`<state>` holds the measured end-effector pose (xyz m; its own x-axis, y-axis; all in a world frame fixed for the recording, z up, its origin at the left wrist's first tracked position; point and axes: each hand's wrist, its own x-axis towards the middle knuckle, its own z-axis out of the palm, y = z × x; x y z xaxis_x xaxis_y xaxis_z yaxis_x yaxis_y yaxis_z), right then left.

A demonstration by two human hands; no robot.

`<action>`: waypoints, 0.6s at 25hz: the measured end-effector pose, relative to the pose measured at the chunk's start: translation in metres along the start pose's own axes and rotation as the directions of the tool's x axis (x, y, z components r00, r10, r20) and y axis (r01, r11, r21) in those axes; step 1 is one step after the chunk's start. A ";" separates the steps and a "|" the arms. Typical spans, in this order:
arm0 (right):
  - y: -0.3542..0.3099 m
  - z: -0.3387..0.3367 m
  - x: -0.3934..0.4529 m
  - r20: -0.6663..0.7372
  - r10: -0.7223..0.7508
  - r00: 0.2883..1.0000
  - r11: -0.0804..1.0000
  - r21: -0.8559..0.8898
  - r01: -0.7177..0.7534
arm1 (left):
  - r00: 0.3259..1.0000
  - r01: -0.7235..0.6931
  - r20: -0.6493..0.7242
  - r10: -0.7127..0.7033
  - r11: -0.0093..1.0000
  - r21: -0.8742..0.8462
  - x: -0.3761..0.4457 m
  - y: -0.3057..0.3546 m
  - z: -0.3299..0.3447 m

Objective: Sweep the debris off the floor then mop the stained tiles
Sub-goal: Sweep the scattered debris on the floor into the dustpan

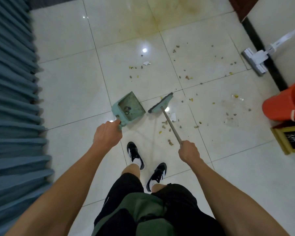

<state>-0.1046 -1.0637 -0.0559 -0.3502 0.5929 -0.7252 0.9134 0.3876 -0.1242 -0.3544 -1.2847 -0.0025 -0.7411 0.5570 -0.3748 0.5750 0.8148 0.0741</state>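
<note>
Debris (187,77) lies scattered over the white floor tiles (71,82), mostly ahead and to the right of the person: small brown and yellow bits and a couple of white paper scraps. A few bits already sit inside the dustpan (129,106). The left hand (107,133) grips the dustpan's handle, fingers curled round it, holding the green pan with its open mouth facing away and to the right. The right hand (189,151) is wrapped round the grey pole of the broom (161,103), whose green head with dark bristles rests just beside the dustpan's right edge, a narrow gap between them. More bits lie along the pole between the broom head and the right hand. Yellowish stains (160,17) spread across the tiles at the far end. A white mop (255,60) leans against the wall on the right, its flat head on the floor. Nearer, an orange bucket (284,104) stands by the wall, with a gold-framed box (291,138) just beside it. Blue curtains (12,99) hang along the left. Two black shoes (134,155) stand between the arms.
</note>
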 end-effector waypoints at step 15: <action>-0.243 -0.078 0.100 -0.083 -0.133 0.988 0.991 -0.025 0.132 | 0.999 0.025 -0.036 -0.025 1.000 -0.006 0.166 -0.143 -0.082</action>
<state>-0.3777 -1.0430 -0.0455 -0.4847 0.5925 -0.6435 0.8540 0.4796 -0.2016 -0.5884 -1.2955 0.0005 -0.7674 0.5414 -0.3435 0.5539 0.8296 0.0704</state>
